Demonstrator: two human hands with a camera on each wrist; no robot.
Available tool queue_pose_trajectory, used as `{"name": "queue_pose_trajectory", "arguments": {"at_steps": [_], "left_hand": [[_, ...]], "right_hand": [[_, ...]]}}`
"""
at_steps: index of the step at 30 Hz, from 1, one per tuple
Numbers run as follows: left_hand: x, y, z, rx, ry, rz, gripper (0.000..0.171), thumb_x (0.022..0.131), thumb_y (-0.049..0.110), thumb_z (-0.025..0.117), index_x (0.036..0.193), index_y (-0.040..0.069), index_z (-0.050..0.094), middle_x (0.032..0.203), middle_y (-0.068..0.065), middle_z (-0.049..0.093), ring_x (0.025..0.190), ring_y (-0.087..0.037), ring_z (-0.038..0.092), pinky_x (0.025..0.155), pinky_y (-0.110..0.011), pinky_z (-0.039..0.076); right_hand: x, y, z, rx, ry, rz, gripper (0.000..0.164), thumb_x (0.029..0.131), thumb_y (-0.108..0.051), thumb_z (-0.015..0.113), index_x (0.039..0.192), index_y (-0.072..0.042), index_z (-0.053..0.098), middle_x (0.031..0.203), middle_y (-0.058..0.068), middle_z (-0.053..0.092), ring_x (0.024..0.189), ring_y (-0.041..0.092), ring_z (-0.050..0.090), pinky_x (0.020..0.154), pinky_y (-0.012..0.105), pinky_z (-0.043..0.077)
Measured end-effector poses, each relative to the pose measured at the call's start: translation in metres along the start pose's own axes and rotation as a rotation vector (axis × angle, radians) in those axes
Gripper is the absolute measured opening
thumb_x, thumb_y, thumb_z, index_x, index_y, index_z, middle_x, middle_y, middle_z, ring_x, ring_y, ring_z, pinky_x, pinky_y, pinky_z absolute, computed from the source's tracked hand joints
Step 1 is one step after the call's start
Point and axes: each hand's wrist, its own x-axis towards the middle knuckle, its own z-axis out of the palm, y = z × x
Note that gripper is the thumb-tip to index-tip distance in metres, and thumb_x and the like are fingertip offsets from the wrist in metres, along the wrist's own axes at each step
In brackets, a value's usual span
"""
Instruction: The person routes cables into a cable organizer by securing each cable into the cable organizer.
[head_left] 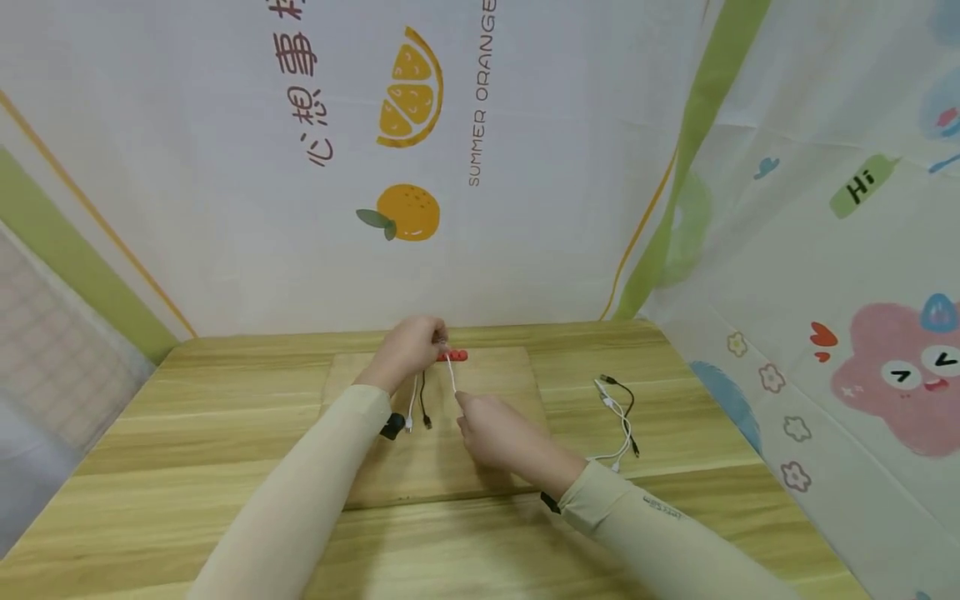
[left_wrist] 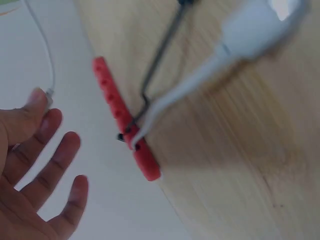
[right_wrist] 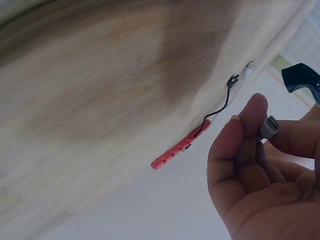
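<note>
My left hand (head_left: pixel 411 350) is over the far edge of the board, beside a red slotted strip (left_wrist: pixel 117 107). Its thumb and index finger pinch one end of a white cable (left_wrist: pixel 46 50); the other fingers are spread. Nearer to me, my right hand (head_left: pixel 491 429) pinches the same cable's other end, a connector (right_wrist: pixel 270 127) that pokes out between thumb and fingertips. The cable runs nearly straight between both hands in the head view. A black cable (left_wrist: pixel 162 47) and another white cable (left_wrist: pixel 185 85) sit in slots at one end of the strip, their plugs lying on the board.
The light wooden board (head_left: pixel 420 479) lies on a wood-grain table (head_left: pixel 172 442). More black and white cables (head_left: pixel 626 421) lie loosely to the right of it. A printed curtain (head_left: pixel 525 250) hangs behind the table, and another stands along the right side.
</note>
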Motion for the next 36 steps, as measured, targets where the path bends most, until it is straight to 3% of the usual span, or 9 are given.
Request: {"name": "queue_pose_trajectory", "arguments": {"at_steps": [3,6,10,14,20,23,30,36], "left_hand": [[0.013,-0.004,0.007,0.093,-0.014,0.049,0.011,0.102,0.021,0.074,0.103,0.01,0.074,0.102,-0.006,0.076,0.091,-0.023,0.067,0.086,-0.045,0.056],[0.022,-0.007,0.009,0.196,0.008,0.095,0.01,0.101,0.021,0.075,0.102,0.011,0.074,0.101,-0.005,0.077,0.093,-0.024,0.069,0.09,-0.049,0.056],[0.029,-0.011,0.007,0.282,0.036,0.155,0.013,0.102,0.018,0.073,0.111,0.01,0.077,0.111,-0.007,0.079,0.106,-0.029,0.073,0.097,-0.058,0.056],[0.035,-0.015,0.01,0.312,0.01,0.182,0.018,0.103,0.016,0.071,0.118,0.009,0.077,0.118,-0.007,0.079,0.112,-0.03,0.074,0.098,-0.06,0.056],[0.035,-0.023,0.017,0.329,0.013,0.158,0.016,0.103,0.012,0.07,0.116,0.009,0.078,0.116,-0.008,0.079,0.111,-0.032,0.073,0.097,-0.061,0.055],[0.035,-0.027,0.02,0.325,0.026,0.142,0.016,0.102,0.011,0.07,0.115,0.008,0.078,0.116,-0.009,0.079,0.112,-0.033,0.072,0.096,-0.06,0.053],[0.039,-0.031,0.023,0.373,0.053,0.103,0.012,0.101,0.013,0.073,0.112,0.008,0.076,0.111,-0.01,0.077,0.106,-0.033,0.071,0.092,-0.057,0.051],[0.043,-0.031,0.024,0.418,0.068,0.097,0.004,0.1,0.015,0.074,0.102,0.011,0.074,0.105,-0.007,0.076,0.101,-0.031,0.07,0.092,-0.057,0.051]], "right_hand": [[0.006,0.003,0.004,-0.059,0.005,-0.014,0.037,0.107,-0.014,0.06,0.139,0.007,0.062,0.114,0.02,0.078,0.089,0.02,0.073,0.075,0.034,0.06],[0.011,0.005,0.004,-0.075,0.016,-0.021,0.031,0.106,-0.013,0.061,0.131,0.006,0.065,0.103,0.018,0.078,0.082,0.019,0.071,0.07,0.033,0.059],[0.017,0.004,0.005,-0.045,0.021,0.002,0.028,0.106,-0.012,0.061,0.128,0.005,0.067,0.098,0.017,0.077,0.075,0.016,0.066,0.064,0.03,0.055],[0.023,0.004,0.007,-0.007,0.017,0.022,0.024,0.107,-0.011,0.06,0.123,0.004,0.07,0.095,0.016,0.076,0.075,0.015,0.063,0.065,0.031,0.055],[0.034,0.001,0.013,0.013,0.01,0.036,0.014,0.106,-0.01,0.059,0.1,-0.003,0.07,0.077,0.006,0.064,0.068,0.014,0.053,0.06,0.029,0.047],[0.04,-0.001,0.015,0.019,-0.008,0.069,0.018,0.105,-0.011,0.059,0.091,-0.007,0.068,0.073,0.003,0.057,0.066,0.014,0.05,0.057,0.027,0.043],[0.052,-0.003,0.021,-0.004,-0.034,0.109,0.017,0.105,-0.01,0.057,0.108,-0.004,0.073,0.081,0.007,0.066,0.067,0.016,0.055,0.057,0.027,0.047],[0.059,-0.003,0.023,-0.057,-0.04,0.078,0.015,0.103,-0.009,0.058,0.094,-0.007,0.07,0.081,0.007,0.067,0.067,0.016,0.055,0.058,0.029,0.049]]}}
